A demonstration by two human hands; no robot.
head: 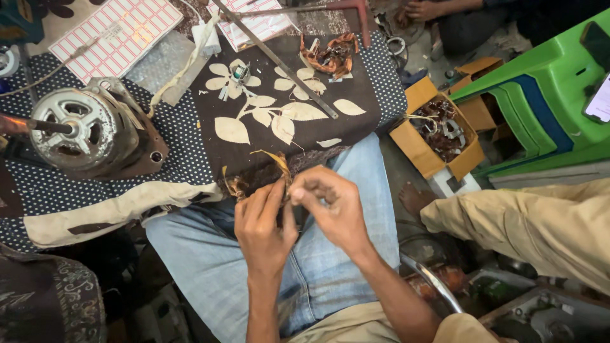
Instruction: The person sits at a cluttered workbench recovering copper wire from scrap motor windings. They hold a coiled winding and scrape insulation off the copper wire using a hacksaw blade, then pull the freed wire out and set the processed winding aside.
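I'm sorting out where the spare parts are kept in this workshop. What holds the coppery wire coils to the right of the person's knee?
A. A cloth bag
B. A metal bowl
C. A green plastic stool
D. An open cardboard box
D: the reddish-brown wire coils lie inside an open tan cardboard box on the floor, beside the green plastic stool and not on it.

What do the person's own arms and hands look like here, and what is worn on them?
Both forearms are bare, with no gloves, watch or rings visible on the left hand or right hand. A tan garment edge shows near the right elbow.
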